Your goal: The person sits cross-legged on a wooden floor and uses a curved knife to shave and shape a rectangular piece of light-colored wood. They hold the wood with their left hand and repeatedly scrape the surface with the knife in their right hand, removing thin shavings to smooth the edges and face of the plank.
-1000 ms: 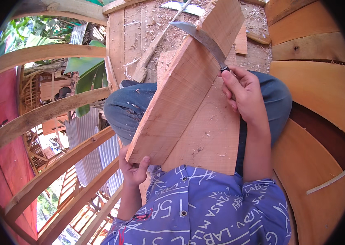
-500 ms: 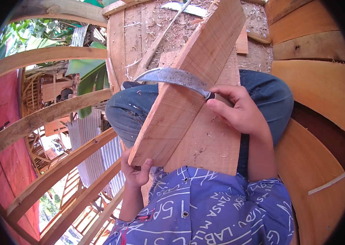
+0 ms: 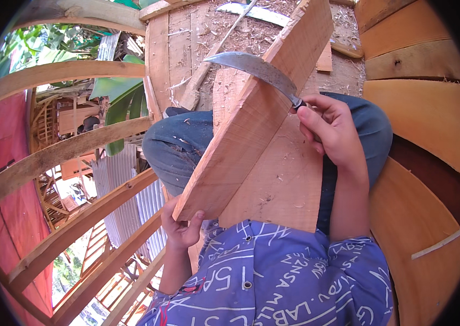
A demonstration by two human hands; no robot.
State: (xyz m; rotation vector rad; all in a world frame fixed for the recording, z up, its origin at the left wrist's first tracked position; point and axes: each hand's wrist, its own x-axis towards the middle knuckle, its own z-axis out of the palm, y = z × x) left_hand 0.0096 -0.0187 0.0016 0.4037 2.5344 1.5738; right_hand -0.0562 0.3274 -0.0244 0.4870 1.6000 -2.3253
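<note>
A reddish wooden plank (image 3: pixel 241 144) stands tilted on its edge, slanting from my lap up to the far right. My left hand (image 3: pixel 185 228) grips its near lower corner, thumb on the face and fingers behind. In my right hand (image 3: pixel 330 127) is a curved knife (image 3: pixel 265 70), its dark handle pinched between thumb and fingers. The grey blade lies across the plank's upper edge, its tip pointing left. A second, flat board (image 3: pixel 281 190) rests across my lap beneath the plank. The plank's edge looks rough along the far stretch.
Wood shavings (image 3: pixel 249 35) cover the plank floor ahead, where a long thin stick (image 3: pixel 208 68) and another curved blade (image 3: pixel 254 12) lie. Wooden rails (image 3: pixel 78 152) run along my left. Curved wooden boards (image 3: pixel 420 108) form a wall on my right.
My right hand has moved the knife farther away and to the right along the plank's edge. The plank has shifted slightly; my left hand keeps its hold.
</note>
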